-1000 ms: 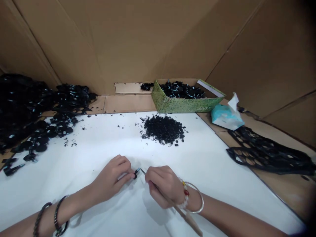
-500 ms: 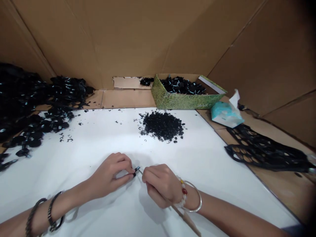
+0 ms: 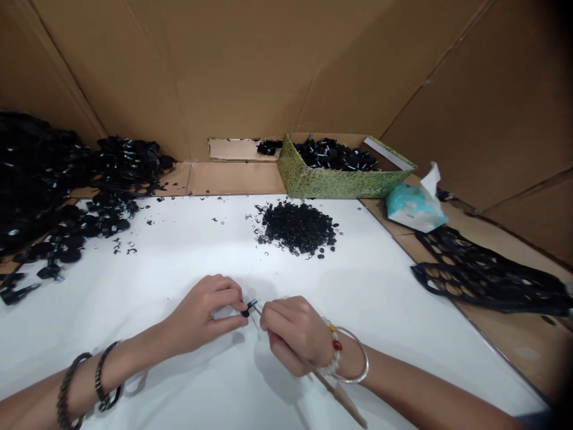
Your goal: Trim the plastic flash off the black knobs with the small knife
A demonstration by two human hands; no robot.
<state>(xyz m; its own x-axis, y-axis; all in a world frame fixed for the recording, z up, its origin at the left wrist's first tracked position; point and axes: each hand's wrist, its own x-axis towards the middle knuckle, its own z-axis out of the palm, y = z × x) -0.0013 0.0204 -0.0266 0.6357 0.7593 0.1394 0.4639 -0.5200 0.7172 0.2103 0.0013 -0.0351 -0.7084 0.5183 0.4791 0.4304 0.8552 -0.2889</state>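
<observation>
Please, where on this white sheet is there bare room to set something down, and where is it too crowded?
Bare white sheet lies between the pile of small black rings and the left hand and right hand. More lies right of the right hand, up to the sheet's edge near the black mesh. The far left, with heaped black parts, is crowded.

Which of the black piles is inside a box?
The black parts with metal pins in the green patterned box, at the back. The small-ring pile on the white sheet and the heap to its left lie loose, with no box.
</observation>
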